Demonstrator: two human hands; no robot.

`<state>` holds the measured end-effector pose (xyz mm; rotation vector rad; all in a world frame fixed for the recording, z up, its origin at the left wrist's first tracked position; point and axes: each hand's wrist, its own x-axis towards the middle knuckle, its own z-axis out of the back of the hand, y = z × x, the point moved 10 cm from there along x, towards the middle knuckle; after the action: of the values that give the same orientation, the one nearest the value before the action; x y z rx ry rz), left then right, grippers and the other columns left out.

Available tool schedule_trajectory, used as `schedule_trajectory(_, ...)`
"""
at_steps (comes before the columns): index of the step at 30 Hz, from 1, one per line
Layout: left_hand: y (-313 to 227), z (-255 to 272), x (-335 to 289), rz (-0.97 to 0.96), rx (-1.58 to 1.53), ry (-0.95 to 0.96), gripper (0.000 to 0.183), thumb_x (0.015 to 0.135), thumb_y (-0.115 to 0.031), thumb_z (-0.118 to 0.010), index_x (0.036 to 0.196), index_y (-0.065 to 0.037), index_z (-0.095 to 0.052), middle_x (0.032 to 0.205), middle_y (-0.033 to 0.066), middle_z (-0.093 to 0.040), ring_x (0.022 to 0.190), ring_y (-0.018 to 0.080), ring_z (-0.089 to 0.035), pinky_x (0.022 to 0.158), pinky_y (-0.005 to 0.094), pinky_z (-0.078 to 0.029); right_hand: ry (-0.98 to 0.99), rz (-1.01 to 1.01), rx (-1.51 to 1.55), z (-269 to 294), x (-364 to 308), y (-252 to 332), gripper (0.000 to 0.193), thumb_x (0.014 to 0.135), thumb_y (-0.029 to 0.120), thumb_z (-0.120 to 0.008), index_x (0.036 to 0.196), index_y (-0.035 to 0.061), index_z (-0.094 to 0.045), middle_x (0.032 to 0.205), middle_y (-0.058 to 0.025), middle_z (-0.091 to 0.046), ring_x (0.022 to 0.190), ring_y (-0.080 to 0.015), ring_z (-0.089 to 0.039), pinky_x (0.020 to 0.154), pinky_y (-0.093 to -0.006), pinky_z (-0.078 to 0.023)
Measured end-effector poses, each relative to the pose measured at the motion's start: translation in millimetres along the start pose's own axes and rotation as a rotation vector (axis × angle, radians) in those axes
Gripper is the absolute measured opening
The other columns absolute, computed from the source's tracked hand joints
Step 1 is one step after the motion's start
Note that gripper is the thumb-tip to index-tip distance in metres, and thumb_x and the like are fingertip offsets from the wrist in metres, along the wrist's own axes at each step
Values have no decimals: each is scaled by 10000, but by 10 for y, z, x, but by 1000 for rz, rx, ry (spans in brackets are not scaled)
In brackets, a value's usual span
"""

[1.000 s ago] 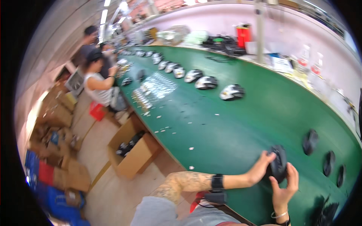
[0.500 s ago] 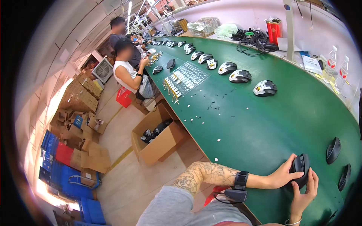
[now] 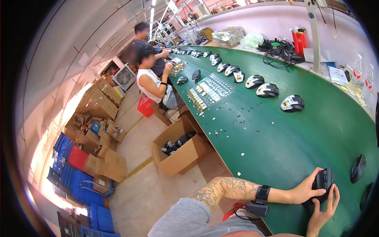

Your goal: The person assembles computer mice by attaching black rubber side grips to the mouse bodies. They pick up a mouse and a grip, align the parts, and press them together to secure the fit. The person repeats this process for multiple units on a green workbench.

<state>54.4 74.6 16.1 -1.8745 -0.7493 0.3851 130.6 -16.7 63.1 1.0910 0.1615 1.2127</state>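
At the lower right, a black computer mouse (image 3: 324, 182) is held between both hands just over the green table (image 3: 288, 158). My left hand (image 3: 306, 192) grips its left side, with the thumb across the near part. My right hand (image 3: 324, 211) closes on its right and near side, fingertips against the shell. To the right of the hands lies another black mouse (image 3: 358, 168). A further dark mouse (image 3: 367, 196) is partly lost in the rim shadow. A black strap (image 3: 263, 194) circles my left wrist.
White-and-black mice (image 3: 292, 103) stand in a long row down the table. Nearer the left edge lie a clear sheet of small parts (image 3: 216, 89) and scattered bits. A cardboard box (image 3: 179, 158) holding mice stands on the floor. Co-workers (image 3: 152, 83) sit farther along. Bottles (image 3: 356, 71) line the back shelf.
The whole view has shifted, so the table and row of mice appear farther right and lower. Both hands keep their hold on the black mouse, with little change of grip.
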Motion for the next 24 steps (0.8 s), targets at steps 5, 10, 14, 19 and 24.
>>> schedule_trajectory(5,23,135,-4,24,89,-97,666,782,-111,-710,1303,-76,-297,1140,71,-496,1084,145,-487,948,319,-413,53,57,2,-73,-1,52,617,770,156,-687,1344,48,-488,1345,-126,-445,1195,-286,-481,974,-372,-406)
schedule_trajectory(10,-55,267,30,57,-36,-169,674,740,-78,-725,1286,-87,-330,1138,55,-508,1103,142,-486,977,325,-393,-27,-155,293,-43,-1,-215,522,917,290,-580,1345,14,-469,1349,-113,-438,1188,-227,-467,942,-335,-405)
schedule_trajectory(14,-203,287,60,38,-239,-122,688,742,-71,-720,1314,-92,-339,1179,48,-513,1130,150,-494,1002,333,-373,133,-242,500,-234,-16,-586,281,988,247,-481,1027,-20,-560,903,-39,-550,788,-96,-521,708,-234,-433)
schedule_trajectory(19,-182,182,43,195,-298,-22,714,766,-111,-704,1360,-109,-308,1196,46,-507,1140,164,-496,965,341,-429,89,-276,561,-258,-27,-502,294,990,259,-480,804,32,-479,702,10,-456,628,-62,-445,594,-209,-363)
schedule_trajectory(24,-106,152,28,219,-322,10,738,770,-132,-700,1383,-123,-287,1209,41,-492,1121,165,-506,939,341,-456,133,-232,554,-239,-22,-521,336,976,282,-509,739,53,-449,661,20,-416,592,-60,-413,555,-213,-312)
